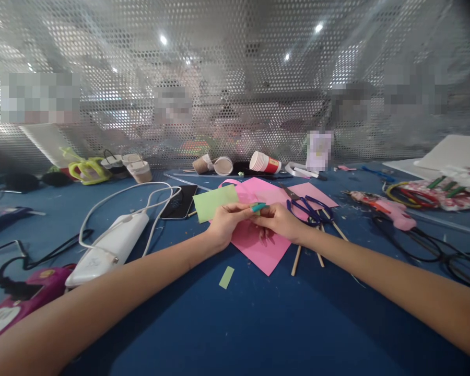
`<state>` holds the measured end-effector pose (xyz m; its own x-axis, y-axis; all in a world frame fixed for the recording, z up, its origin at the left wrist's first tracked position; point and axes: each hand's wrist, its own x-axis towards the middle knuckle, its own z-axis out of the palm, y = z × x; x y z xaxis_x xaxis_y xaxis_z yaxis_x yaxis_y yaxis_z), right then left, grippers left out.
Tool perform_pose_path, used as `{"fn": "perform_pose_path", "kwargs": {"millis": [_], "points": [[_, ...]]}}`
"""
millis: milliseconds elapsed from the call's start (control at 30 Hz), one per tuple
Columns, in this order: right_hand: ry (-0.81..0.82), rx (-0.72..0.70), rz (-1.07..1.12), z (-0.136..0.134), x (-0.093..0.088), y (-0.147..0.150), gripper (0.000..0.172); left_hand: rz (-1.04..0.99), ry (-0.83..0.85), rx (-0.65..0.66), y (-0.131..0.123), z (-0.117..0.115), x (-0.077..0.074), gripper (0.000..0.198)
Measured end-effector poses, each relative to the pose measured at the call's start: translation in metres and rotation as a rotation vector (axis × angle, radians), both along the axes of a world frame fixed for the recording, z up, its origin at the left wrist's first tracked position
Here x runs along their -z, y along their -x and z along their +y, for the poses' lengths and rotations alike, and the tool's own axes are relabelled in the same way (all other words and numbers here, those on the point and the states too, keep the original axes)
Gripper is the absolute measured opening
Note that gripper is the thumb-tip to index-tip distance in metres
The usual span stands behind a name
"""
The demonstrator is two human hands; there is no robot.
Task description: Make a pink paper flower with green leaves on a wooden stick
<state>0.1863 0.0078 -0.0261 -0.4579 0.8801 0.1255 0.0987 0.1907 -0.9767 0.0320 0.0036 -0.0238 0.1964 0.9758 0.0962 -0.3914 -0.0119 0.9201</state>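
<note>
Now | left hand (225,223) clamps green paper (215,202) clear of pink sheet (258,246) | right hand (281,222) fingertips pinch teal strip (259,207), seemingly steadying it

Green paper (214,202) level; teal scrap (259,207) at edge.
</note>
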Motion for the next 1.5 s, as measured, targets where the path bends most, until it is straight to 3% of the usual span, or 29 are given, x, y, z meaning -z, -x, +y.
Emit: {"fn": "perform_pose_path", "kwargs": {"millis": [233,467,633,933,1067,1300,1400,1500], "points": [[-0.176,-0.014,-0.099,-0.004,0.005,-0.001,0.035,0.049,-0.037,0.021,0.001,0.0,-0.002,0.026],[-0.632,0.218,-0.259,-0.008,0.002,-0.001,0.034,0.027,-0.025,0.069,0.002,0.0,-0.002,0.038],[-0.669,0.289,-0.24,-0.009,0.003,-0.002,0.026,0.032,-0.057,0.077,0.003,0.0,-0.002,0.045],[-0.478,0.259,-0.075,-0.006,0.003,0.0,0.018,0.077,-0.077,0.187,0.004,0.0,-0.001,0.043],[-0.231,0.193,0.119,-0.003,0.005,0.006,0.018,0.111,-0.099,0.182,0.002,-0.002,0.0,0.043],[0.152,-0.117,0.339,-0.005,-0.009,0.003,0.025,0.1,-0.11,0.061,0.002,0.0,0.002,0.04],[0.189,-0.22,0.36,-0.007,-0.013,0.0,0.029,0.038,-0.058,0.035,0.004,0.001,0.0,0.039],[0.128,-0.217,0.33,-0.006,-0.008,0.002,0.032,0.005,-0.023,0.024,0.004,0.001,-0.001,0.038]]}}
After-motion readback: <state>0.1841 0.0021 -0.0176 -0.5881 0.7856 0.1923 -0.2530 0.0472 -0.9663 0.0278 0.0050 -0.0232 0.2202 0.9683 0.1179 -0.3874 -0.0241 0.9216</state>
